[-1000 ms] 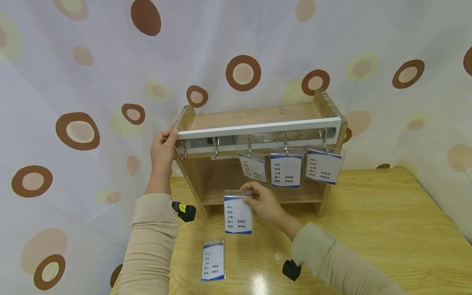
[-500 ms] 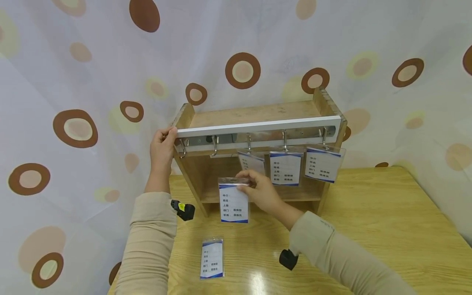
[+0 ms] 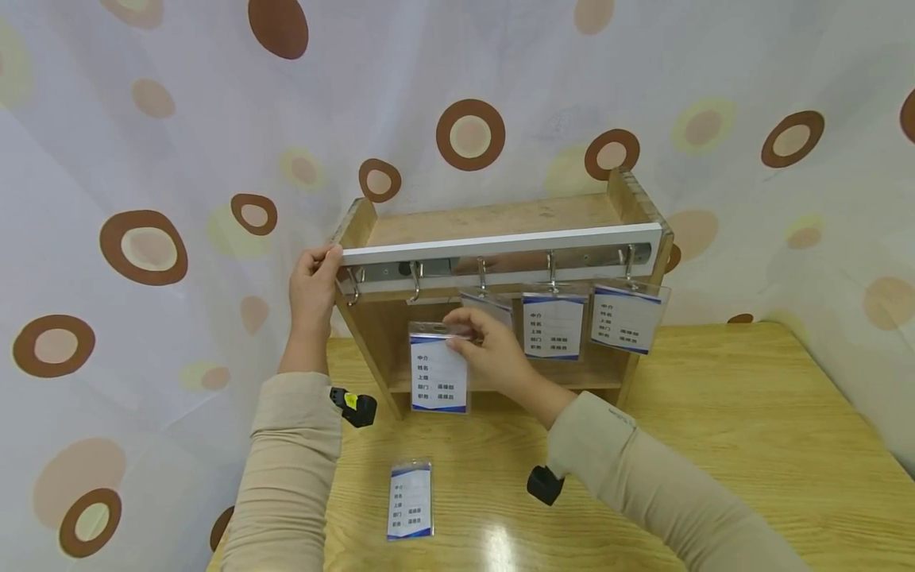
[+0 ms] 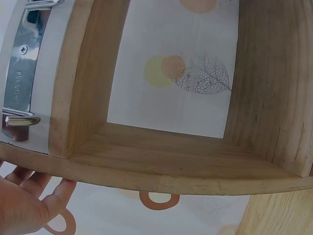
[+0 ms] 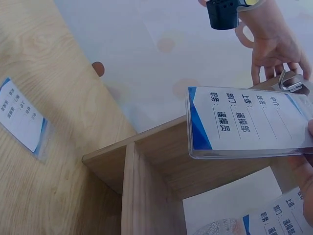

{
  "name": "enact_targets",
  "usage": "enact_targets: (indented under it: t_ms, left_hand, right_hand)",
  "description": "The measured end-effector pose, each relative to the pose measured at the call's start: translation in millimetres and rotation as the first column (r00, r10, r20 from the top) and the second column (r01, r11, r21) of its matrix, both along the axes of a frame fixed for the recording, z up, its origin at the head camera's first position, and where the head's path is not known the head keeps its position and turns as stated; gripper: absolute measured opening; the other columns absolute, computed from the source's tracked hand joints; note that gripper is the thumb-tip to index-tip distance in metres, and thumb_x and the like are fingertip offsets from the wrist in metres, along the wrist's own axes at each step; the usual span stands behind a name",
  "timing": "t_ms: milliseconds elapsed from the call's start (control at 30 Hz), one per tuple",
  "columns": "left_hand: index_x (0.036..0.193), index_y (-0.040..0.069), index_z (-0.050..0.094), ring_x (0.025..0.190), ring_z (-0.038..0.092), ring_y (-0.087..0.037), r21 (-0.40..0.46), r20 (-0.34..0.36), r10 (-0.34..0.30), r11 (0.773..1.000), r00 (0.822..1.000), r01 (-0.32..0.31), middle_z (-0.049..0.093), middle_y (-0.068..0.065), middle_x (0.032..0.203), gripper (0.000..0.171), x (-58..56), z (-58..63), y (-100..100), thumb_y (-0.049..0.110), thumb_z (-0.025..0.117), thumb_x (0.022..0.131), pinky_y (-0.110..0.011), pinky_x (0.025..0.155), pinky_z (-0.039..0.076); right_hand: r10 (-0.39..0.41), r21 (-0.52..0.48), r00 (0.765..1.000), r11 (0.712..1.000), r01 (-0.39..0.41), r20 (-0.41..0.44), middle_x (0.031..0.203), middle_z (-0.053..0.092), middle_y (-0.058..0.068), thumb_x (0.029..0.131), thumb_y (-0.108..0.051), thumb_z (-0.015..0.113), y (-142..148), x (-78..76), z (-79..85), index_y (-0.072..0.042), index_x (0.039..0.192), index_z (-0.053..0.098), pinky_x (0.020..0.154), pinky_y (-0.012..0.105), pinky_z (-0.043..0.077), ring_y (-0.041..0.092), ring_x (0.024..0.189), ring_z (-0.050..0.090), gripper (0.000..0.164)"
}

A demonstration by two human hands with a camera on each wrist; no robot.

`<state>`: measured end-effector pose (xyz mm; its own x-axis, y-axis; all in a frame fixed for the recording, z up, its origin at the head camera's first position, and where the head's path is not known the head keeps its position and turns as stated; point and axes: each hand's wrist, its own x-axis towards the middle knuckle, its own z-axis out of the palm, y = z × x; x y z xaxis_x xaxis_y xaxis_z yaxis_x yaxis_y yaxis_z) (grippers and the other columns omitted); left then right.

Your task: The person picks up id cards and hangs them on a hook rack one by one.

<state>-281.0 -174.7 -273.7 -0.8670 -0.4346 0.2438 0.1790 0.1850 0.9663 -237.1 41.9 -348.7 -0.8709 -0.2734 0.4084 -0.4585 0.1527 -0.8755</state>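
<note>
My right hand (image 3: pixel 493 349) pinches a clear-sleeved badge (image 3: pixel 438 381) by its top right corner, printed side facing up toward the head camera. It hangs before the wooden shelf (image 3: pixel 493 216), below the bare second hook from the left (image 3: pixel 415 282). In the right wrist view the same badge (image 5: pixel 244 120) reaches across the shelf's front. My left hand (image 3: pixel 311 298) grips the shelf's upper left corner, at the end of the white hook rail (image 3: pixel 500 240). Three badges hang from hooks further right: one partly behind my right hand (image 3: pixel 493 304), one beside it (image 3: pixel 553 326) and the rightmost (image 3: pixel 627 318).
Another badge (image 3: pixel 411 502) lies flat on the wood-grain table (image 3: pixel 743 445), in front of the shelf. The leftmost hook (image 3: pixel 353 287) carries nothing. A patterned curtain (image 3: pixel 400 71) hangs close behind the shelf. Black wrist cameras (image 3: pixel 546 485) sit on both wrists.
My right hand has raised the badge and carried it left, from low over the table toward the second hook. It covers more of the third hook's badge. The left hand stays put.
</note>
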Motion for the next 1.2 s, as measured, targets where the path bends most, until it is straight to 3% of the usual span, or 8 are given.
enact_targets:
  t_ms: [567, 833, 1200]
  left_hand:
    - [0.097, 0.009, 0.059, 0.074, 0.039, -0.008, 0.01, -0.008, -0.001, 1.0, 1.0, 0.001, 0.046, 0.005, 0.079, 0.022, -0.6, 0.0, -1, 0.025, 0.058, 0.083, -0.02, 0.061, 0.031]
    - [0.102, 0.007, 0.058, 0.079, 0.041, -0.008, 0.017, -0.003, -0.004, 1.0, 1.0, 0.004, 0.048, 0.005, 0.083, 0.026, -0.2, 0.2, 0, 0.024, 0.057, 0.083, -0.02, 0.067, 0.033]
    - [0.105, 0.004, 0.057, 0.082, 0.042, -0.009, 0.008, -0.004, -0.001, 1.0, 1.0, 0.001, 0.049, 0.004, 0.087, 0.031, -1.0, 0.4, 0, 0.025, 0.057, 0.083, -0.02, 0.073, 0.034]
  right_hand:
    - [-0.038, 0.028, 0.998, 0.999, 0.04, -0.052, 0.093, 0.059, 0.002, 0.081, -0.006, 0.059, -14, -8.1, 21.2, -0.01, 0.105, 0.057, 0.065, 0.025, 0.045, 0.013, 0.077, 0.053, 0.025]
    - [0.008, 0.019, 0.998, 1.0, -0.007, -0.055, 0.096, 0.059, 0.002, 0.082, -0.006, 0.057, -19, -11.0, 31.4, -0.01, 0.105, 0.058, 0.064, 0.025, 0.045, 0.013, 0.077, 0.053, 0.024]
    - [-0.037, 0.028, 0.999, 0.999, 0.038, -0.04, 0.093, 0.06, 0.004, 0.081, -0.004, 0.058, -27, -15.3, 35.1, -0.007, 0.104, 0.059, 0.062, 0.023, 0.045, 0.012, 0.076, 0.054, 0.024]
